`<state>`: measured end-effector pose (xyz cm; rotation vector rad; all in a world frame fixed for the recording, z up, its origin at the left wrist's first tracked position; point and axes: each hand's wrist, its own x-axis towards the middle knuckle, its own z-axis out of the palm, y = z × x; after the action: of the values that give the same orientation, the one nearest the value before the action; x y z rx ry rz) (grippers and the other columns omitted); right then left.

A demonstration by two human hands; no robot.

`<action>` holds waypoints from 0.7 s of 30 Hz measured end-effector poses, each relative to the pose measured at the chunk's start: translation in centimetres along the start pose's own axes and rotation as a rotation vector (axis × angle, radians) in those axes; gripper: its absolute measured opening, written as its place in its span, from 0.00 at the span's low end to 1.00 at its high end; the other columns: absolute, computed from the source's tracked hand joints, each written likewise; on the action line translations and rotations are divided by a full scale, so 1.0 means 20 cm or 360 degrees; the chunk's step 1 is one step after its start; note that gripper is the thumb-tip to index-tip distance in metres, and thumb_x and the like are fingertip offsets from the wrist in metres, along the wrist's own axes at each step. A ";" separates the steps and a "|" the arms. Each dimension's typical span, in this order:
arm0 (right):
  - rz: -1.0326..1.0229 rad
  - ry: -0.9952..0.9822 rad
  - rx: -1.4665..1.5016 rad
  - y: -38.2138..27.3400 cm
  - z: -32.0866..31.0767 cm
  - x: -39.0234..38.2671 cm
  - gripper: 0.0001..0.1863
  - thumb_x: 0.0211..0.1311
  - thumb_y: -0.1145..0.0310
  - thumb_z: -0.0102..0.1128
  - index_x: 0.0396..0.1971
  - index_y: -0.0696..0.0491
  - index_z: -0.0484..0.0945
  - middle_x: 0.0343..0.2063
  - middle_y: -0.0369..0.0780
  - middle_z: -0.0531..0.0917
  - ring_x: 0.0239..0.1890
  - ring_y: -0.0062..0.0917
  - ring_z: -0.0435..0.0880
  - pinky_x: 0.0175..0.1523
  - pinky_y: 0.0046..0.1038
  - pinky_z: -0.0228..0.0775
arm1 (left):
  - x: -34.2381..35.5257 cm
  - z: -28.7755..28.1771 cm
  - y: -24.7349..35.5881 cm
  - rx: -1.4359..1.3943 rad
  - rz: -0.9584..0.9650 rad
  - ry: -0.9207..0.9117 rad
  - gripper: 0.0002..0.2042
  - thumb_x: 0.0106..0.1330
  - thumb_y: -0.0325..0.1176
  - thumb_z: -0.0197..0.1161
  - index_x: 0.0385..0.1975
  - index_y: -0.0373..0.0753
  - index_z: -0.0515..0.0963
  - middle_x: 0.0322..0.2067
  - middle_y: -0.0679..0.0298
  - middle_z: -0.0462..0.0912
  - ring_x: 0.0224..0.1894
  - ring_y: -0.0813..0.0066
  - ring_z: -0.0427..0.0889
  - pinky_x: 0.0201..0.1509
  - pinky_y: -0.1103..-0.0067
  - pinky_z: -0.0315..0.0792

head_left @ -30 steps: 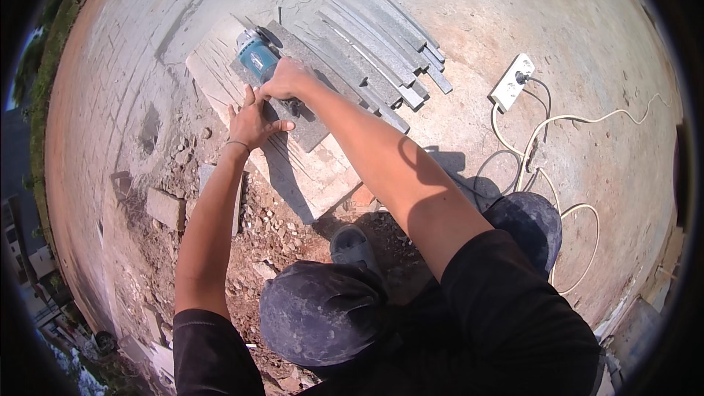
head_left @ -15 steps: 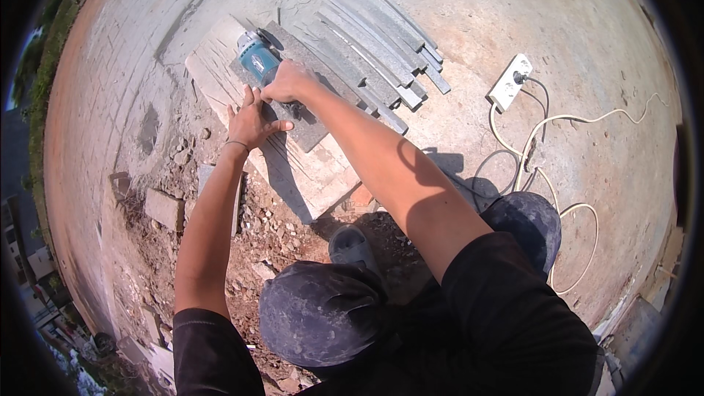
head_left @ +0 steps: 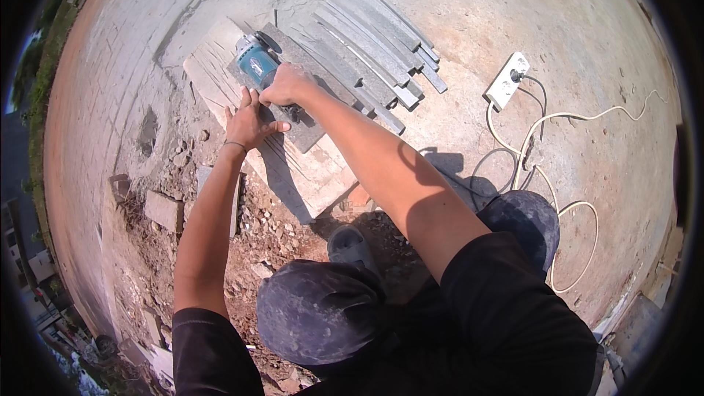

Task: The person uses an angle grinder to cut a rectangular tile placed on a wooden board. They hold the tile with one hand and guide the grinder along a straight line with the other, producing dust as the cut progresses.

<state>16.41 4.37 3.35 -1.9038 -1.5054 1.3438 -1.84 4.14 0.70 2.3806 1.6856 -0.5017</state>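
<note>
A teal angle grinder (head_left: 257, 64) lies over a grey stone slab (head_left: 306, 132), its disc at the far end. My right hand (head_left: 288, 86) is wrapped round the rear of the grinder's body. Close beside it, my left hand (head_left: 251, 125) lies flat with fingers spread, thumb toward the slab's left edge and fingertips just left of the grinder. Under the slab is a broad pale board (head_left: 334, 180) marked with several cut lines. What lies beneath my right palm is hidden.
Several long grey stone strips (head_left: 374, 40) lie right of the slab. Farther right, a white power strip (head_left: 506, 82) has a black plug in it, and a pale cable (head_left: 568, 116) loops over the concrete. Rubble and a broken block (head_left: 164, 210) lie to the left, near my sandalled foot (head_left: 350, 246).
The grinder and my right hand have shifted very slightly toward me. My left hand stays in nearly the same place; the whole view has moved a little.
</note>
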 end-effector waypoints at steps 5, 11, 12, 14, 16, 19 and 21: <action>0.0043 -0.0139 -0.0031 0.00 -0.02 -0.01 0.40 0.35 0.51 0.75 0.50 0.60 0.79 0.52 0.49 0.82 0.56 0.37 0.81 0.58 0.30 0.74 | -0.01 -0.01 0.01 0.0024 0.0018 -0.0007 0.66 0.34 0.77 0.66 0.69 0.32 0.55 0.71 0.43 0.53 0.70 0.49 0.62 0.71 0.43 0.47; 0.0032 -0.0061 -0.0002 0.01 0.00 -0.02 0.37 0.33 0.53 0.74 0.45 0.61 0.82 0.49 0.51 0.83 0.52 0.38 0.83 0.56 0.32 0.76 | -0.02 -0.03 0.02 0.0004 0.0000 0.0006 0.64 0.35 0.76 0.67 0.68 0.33 0.57 0.71 0.43 0.54 0.70 0.51 0.62 0.71 0.42 0.47; 0.0018 -0.0031 0.0011 0.01 0.00 -0.03 0.36 0.31 0.53 0.74 0.42 0.62 0.83 0.47 0.52 0.83 0.51 0.39 0.84 0.54 0.32 0.77 | -0.03 -0.03 0.02 -0.0006 -0.0005 0.0020 0.64 0.35 0.76 0.67 0.68 0.33 0.57 0.71 0.43 0.54 0.70 0.51 0.62 0.71 0.42 0.47; 0.0010 -0.0006 -0.0004 0.02 0.00 -0.03 0.36 0.32 0.53 0.74 0.43 0.62 0.82 0.48 0.52 0.83 0.51 0.39 0.84 0.54 0.32 0.77 | -0.03 -0.04 0.03 0.0004 0.0010 -0.0008 0.63 0.35 0.76 0.67 0.68 0.33 0.57 0.71 0.43 0.54 0.70 0.50 0.62 0.70 0.42 0.47; 0.0015 -0.0007 -0.0007 0.03 0.01 -0.05 0.36 0.32 0.53 0.73 0.44 0.63 0.82 0.48 0.52 0.83 0.52 0.39 0.83 0.54 0.32 0.77 | -0.04 -0.03 0.03 -0.0009 0.0009 -0.0014 0.63 0.35 0.76 0.68 0.68 0.33 0.57 0.71 0.43 0.53 0.70 0.50 0.63 0.70 0.41 0.47; 0.0026 -0.0025 0.0003 0.03 0.02 -0.08 0.36 0.33 0.53 0.73 0.44 0.62 0.82 0.48 0.52 0.83 0.52 0.39 0.83 0.55 0.32 0.76 | -0.06 -0.02 0.02 -0.0051 -0.0019 0.0004 0.62 0.36 0.75 0.68 0.67 0.33 0.58 0.71 0.44 0.53 0.70 0.49 0.63 0.70 0.41 0.47; 0.0015 -0.0013 0.0005 0.03 0.02 -0.09 0.36 0.33 0.54 0.73 0.44 0.62 0.82 0.48 0.52 0.83 0.52 0.39 0.83 0.55 0.33 0.76 | -0.06 -0.02 0.02 -0.0063 -0.0039 0.0005 0.61 0.36 0.75 0.68 0.66 0.33 0.60 0.71 0.44 0.53 0.69 0.48 0.64 0.70 0.40 0.47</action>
<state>16.41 2.48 3.58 -1.9084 -1.4989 1.3585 -1.74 3.06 1.56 2.3370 1.7119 -0.4645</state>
